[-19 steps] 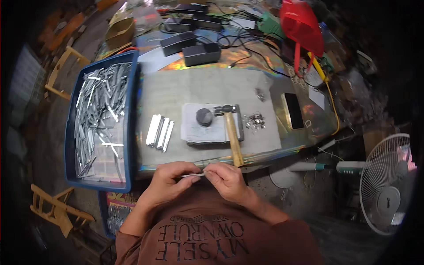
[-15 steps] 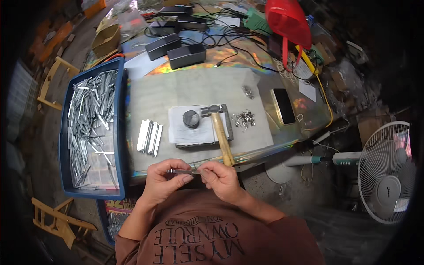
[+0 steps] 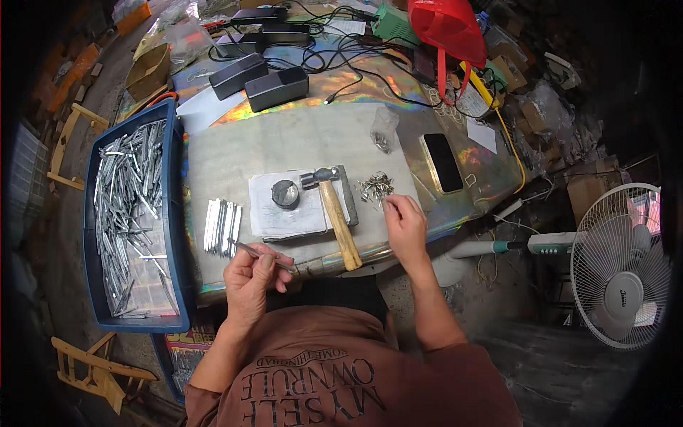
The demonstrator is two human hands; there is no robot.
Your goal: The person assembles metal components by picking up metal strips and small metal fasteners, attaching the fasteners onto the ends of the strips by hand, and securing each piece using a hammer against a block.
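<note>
A thin metal strip (image 3: 269,259) lies across the fingers of my left hand (image 3: 249,281), closed on it just in front of the table edge. My right hand (image 3: 407,229) is beside a pile of small shiny metal pieces (image 3: 375,187). Its thumb and fingertips are pressed together; whatever they hold is too small to make out. Between my hands, a hammer (image 3: 337,220) with a wooden handle rests its head on a paper-covered block (image 3: 263,220). A round dark piece (image 3: 285,193) sits on the same paper. Left of the block lies a row of metal strips (image 3: 223,226).
A blue tray (image 3: 186,270) full of metal strips stands at the left. Behind the work area are black boxes (image 3: 277,89) with cables and a red bag (image 3: 447,35). A small clear bag (image 3: 384,129), a phone (image 3: 442,164) and a fan (image 3: 620,274) are at the right.
My hands have parted. The right has moved forward and right to the pile of small pieces; the left has shifted left, keeping the metal strip. The whole view has shifted slightly.
</note>
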